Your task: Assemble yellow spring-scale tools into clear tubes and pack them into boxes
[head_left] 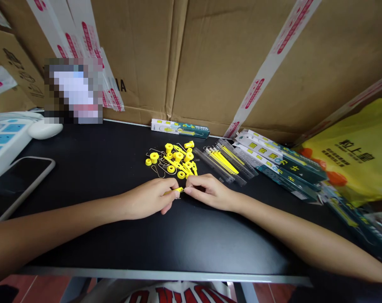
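Note:
Both my hands rest on the black table [115,235], meeting near its middle. My left hand [151,198] is closed, pinching a small yellow plastic piece [177,190] between thumb and fingers. My right hand [208,191] is closed too, its fingertips pinching something small at the end of that same piece; I cannot make out what. Just beyond the hands lies a pile of yellow plastic rings and pegs [175,159] mixed with thin wire hooks and tiny springs.
Clear sleeves with yellow sticks [224,162] lie right of the pile. Printed green-white packages [273,162] fan out at right, one more [180,128] at the back. A phone [19,181], power strip [3,141] and yellow bag [355,155] flank the table. Cardboard boxes wall the back.

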`<state>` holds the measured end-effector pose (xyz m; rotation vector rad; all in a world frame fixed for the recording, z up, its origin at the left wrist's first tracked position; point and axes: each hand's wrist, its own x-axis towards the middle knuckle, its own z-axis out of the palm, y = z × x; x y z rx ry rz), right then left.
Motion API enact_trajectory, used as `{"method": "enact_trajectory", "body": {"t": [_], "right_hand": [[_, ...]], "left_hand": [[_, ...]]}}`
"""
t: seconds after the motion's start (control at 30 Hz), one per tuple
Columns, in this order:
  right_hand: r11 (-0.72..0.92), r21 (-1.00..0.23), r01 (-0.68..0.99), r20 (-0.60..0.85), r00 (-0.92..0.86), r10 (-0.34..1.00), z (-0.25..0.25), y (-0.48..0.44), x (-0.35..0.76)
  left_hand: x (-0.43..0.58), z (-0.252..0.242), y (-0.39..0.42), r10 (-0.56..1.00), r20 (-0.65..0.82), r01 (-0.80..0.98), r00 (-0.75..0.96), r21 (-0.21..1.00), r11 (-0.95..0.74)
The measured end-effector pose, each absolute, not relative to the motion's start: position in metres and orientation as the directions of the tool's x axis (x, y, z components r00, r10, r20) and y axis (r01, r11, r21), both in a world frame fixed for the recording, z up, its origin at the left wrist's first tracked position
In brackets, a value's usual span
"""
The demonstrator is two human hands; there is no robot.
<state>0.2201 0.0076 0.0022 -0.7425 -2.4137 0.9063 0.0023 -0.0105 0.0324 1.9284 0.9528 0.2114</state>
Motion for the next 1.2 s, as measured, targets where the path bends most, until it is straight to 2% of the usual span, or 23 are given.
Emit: {"method": "enact_trajectory", "body": {"t": [0.2,0.53,0.67,0.9,1.0,1.2], "right_hand": [[0.672,-0.672,0.311,0.274,-0.738,0.616,-0.002,0.003,0.218],[0.593,-0.740,0.317,0.261,-0.678,0.687,0.000,0.002,0.215],[0.615,-0.724,0.313,0.296,-0.664,0.687,0.000,0.000,0.215],[0.575,-0.753,0.319,0.273,-0.644,0.715,-0.002,0.000,0.214],[0.555,-0.771,0.312,0.256,-0.646,0.719,-0.001,0.002,0.214],[0.549,-0.789,0.276,0.189,-0.742,0.643,0.006,0.008,0.221]], "left_hand": [[0.004,0.031,-0.016,0.699,-0.240,0.511,0.674,0.834,-0.207],[0.002,0.023,-0.014,0.700,-0.230,0.435,0.677,0.891,-0.128],[0.003,0.021,-0.015,0.671,-0.260,0.438,0.695,0.893,-0.107],[0.010,0.018,-0.018,0.651,-0.348,0.403,0.674,0.913,0.071],[0.010,0.019,-0.019,0.667,-0.338,0.419,0.664,0.907,0.043],[0.008,0.028,-0.020,0.697,-0.274,0.504,0.662,0.852,-0.143]]}}
